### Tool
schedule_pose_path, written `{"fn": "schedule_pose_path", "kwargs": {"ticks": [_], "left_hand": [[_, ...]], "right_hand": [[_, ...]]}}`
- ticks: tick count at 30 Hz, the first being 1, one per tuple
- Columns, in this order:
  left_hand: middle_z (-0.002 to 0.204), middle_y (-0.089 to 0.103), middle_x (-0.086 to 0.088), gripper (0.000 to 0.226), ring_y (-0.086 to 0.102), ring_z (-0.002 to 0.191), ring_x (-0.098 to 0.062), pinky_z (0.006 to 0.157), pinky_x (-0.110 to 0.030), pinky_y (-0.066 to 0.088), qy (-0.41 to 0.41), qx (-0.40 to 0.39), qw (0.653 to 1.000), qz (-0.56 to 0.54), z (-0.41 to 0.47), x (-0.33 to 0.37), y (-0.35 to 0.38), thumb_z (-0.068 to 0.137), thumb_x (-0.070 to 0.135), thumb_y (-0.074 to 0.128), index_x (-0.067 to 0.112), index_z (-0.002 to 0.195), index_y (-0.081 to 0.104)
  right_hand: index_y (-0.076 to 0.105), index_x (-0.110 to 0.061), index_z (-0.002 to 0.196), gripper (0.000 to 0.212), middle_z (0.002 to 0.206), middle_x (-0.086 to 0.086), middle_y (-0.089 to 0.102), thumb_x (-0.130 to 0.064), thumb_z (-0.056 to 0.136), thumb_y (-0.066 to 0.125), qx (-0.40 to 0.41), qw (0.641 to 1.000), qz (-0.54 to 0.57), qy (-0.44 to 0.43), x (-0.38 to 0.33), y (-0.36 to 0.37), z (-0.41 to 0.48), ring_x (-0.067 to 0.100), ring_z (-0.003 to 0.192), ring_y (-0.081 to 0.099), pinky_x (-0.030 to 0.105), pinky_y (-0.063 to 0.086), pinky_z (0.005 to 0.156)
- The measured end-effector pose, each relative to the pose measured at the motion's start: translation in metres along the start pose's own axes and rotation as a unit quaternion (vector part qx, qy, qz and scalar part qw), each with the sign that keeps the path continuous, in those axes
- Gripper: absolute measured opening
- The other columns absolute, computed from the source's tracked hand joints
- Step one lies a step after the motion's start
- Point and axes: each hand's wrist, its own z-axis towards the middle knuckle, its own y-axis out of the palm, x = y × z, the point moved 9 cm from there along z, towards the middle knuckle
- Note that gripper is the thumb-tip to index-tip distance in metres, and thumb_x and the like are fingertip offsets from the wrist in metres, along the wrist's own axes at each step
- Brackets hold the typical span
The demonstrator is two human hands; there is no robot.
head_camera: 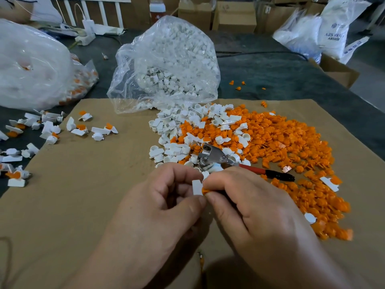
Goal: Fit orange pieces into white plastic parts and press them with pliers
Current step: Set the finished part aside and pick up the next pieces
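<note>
Okay so right up close, both hands are busy with the fitting step. The left hand [166, 203] has its fingers [179, 174] curled in, pinching a white part [196, 187] between thumb and forefinger. The right hand [250, 205] comes in from the other side, thumb and forefinger tight around an orange piece [205, 191] that sits right against the white part's edge. Whether it's fully seated is hard to say, since the fingertips hide most of the joint.

All of this hovers above a cardboard sheet [83, 195] laid on the tabletop [270, 76]. Just beyond the hands lie the pliers [214, 156], metal head on the heap, red and black handle pointing right, nobody touching them. So the pressing looks not yet done for this one. The next move probably calls for the right hand to let go of the orange piece once it's in, grab the pliers nearby, and squeeze while the left hand keeps the part lined up.

Further out, a big pile of orange pieces [291, 142] spreads right, mixing with loose white parts [175, 126]. Off to the left is a scatter of finished pieces [50, 128], white with orange fitted. Behind the piles sits a clear bag [166, 65] stuffed with more white parts.
</note>
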Motion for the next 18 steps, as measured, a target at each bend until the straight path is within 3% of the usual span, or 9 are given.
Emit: {"fn": "schedule_pose_path", "kwargs": {"ticks": [3,6,12,18], "left_hand": [[0.062,0.062,0.003,0.026,0.059,0.055,-0.014,0.050,-0.019,0.049,0.013,0.016,0.999,0.030,0.0001,0.0027,-0.0033,0.081,0.018,0.081,0.041,0.089,0.072],[0.060,0.060,0.008,0.034,0.060,0.054,-0.013,0.051,-0.019,0.049,0.018,0.020,0.998,0.055,-0.0002,0.0046,-0.0056,0.081,0.011,0.075,0.044,0.088,0.071],[0.060,0.064,0.010,0.030,0.063,0.053,-0.006,0.049,-0.014,0.048,0.024,0.012,0.996,0.079,-0.0015,0.0064,-0.0031,0.082,0.016,0.071,0.046,0.090,0.069],[0.065,0.066,0.003,0.023,0.067,0.058,-0.016,0.053,-0.025,0.052,0.008,0.024,0.999,0.044,-0.0007,0.0010,-0.0018,0.074,0.028,0.077,0.044,0.090,0.070]], "right_hand": [[0.056,-0.039,0.103,0.011,0.092,-0.020,0.056,-0.036,0.094,0.051,-0.002,0.999,0.028,0.020,0.0038,0.0012,-0.0010,0.000,0.084,0.057,0.024,0.049,0.065],[0.053,-0.043,0.101,0.012,0.091,-0.024,0.056,-0.037,0.092,0.053,0.002,0.999,0.034,0.032,0.0063,0.0012,-0.0021,-0.004,0.086,0.057,0.020,0.047,0.071],[0.048,-0.044,0.103,0.015,0.082,-0.022,0.056,-0.047,0.091,0.040,-0.021,0.999,0.003,0.031,0.0011,0.0024,-0.0014,-0.002,0.075,0.056,0.023,0.048,0.053],[0.047,-0.042,0.100,0.013,0.074,-0.020,0.051,-0.044,0.091,0.038,-0.022,1.000,-0.012,0.018,-0.0020,0.0010,-0.0014,0.001,0.067,0.053,0.023,0.045,0.048]]}}
